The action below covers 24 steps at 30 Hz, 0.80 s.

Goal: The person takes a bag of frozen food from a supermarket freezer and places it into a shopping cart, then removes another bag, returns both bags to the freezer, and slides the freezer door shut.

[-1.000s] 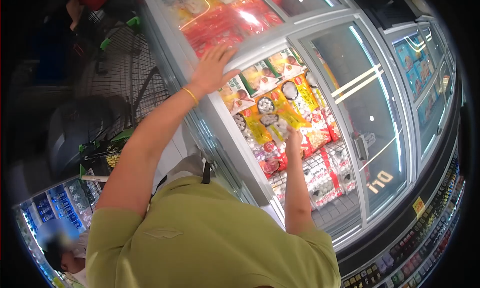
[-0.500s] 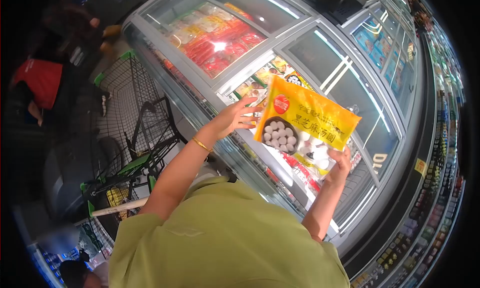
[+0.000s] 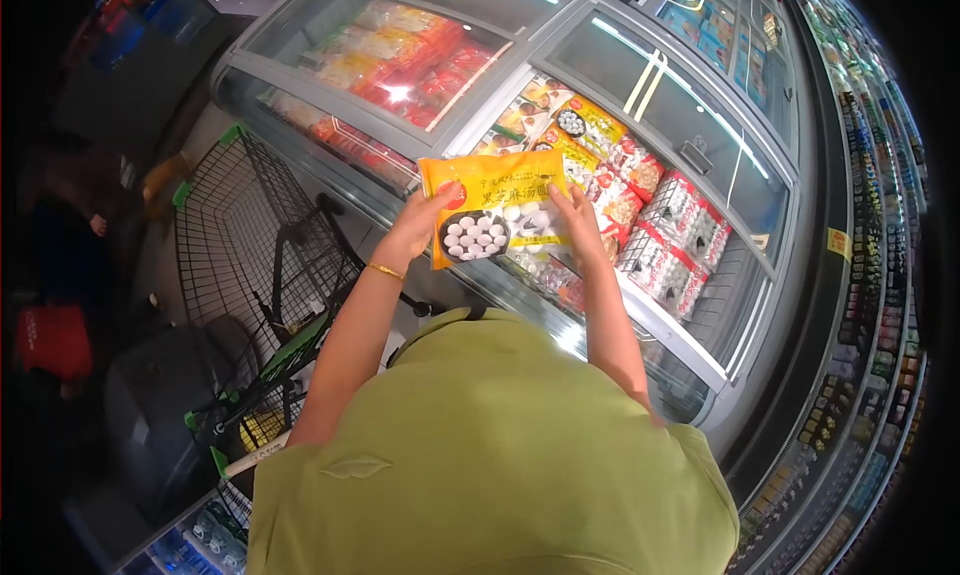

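Note:
Between my two hands is a yellow bag of black sesame tangyuan (image 3: 505,210), its printed front facing me. My left hand (image 3: 412,225) grips the bag's left edge, thumb on the front. My right hand (image 3: 582,225) grips the right edge in the same way. The bag is held above the near rim of a chest freezer (image 3: 470,115), whose sliding lid is pushed aside there. Inside the opening lie more yellow tangyuan bags (image 3: 590,125) and red-and-white packs (image 3: 680,235).
A wire shopping cart (image 3: 240,235) with green corners stands to my left, with something yellow (image 3: 262,430) in it. Stocked shelves (image 3: 870,275) curve along the right. A person with a red bag (image 3: 55,340) is at the far left. Glass lids (image 3: 640,70) cover other freezer sections.
The bag has come down and left, closer to my body, and is now level. My left hand, earlier spread beside it, has closed on its edge. The freezer's contents are less hidden.

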{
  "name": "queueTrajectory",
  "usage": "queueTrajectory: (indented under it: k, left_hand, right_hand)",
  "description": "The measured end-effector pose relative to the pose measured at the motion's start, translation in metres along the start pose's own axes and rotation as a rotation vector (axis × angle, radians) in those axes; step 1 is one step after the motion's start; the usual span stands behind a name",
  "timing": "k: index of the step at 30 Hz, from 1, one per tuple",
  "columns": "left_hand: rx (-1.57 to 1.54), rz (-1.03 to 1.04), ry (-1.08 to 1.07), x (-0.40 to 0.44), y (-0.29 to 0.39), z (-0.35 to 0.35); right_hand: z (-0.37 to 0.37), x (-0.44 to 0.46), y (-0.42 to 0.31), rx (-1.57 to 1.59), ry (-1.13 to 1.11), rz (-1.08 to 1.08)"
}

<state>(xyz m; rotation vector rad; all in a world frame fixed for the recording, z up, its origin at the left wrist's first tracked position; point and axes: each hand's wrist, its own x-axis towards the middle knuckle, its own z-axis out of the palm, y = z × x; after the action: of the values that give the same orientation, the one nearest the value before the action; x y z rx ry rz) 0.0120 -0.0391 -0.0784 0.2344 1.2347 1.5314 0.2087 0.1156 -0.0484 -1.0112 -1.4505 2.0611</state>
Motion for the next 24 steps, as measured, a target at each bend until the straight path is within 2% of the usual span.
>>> queueTrajectory:
  k: [5,12,14,18,21,23,24]
  left_hand:
    - [-0.008,0.045,0.054,0.012,-0.004,-0.004]
    - [0.001,0.109,0.074,0.01,-0.013,-0.001]
    - [-0.229,0.106,0.008,-0.003,-0.012,0.007]
    - [-0.212,0.07,0.069,-0.01,-0.026,-0.002]
    - [-0.084,0.168,0.164,-0.015,-0.032,0.001]
    - [0.151,0.275,0.303,-0.013,-0.04,0.0]
    - [0.148,0.28,0.305,-0.012,-0.043,-0.001]
  right_hand:
    - [-0.004,0.024,0.027,-0.101,0.053,-0.041]
    - [-0.006,0.018,0.026,0.044,0.037,0.03]
    - [-0.006,0.017,0.026,0.052,0.016,0.027]
    - [0.0,0.015,0.024,0.09,0.034,-0.009]
    - [-0.001,0.015,0.023,0.106,0.035,0.021]
    - [-0.004,0.018,0.025,0.098,0.037,0.048]
    - [-0.006,0.022,0.029,0.062,0.026,0.047]
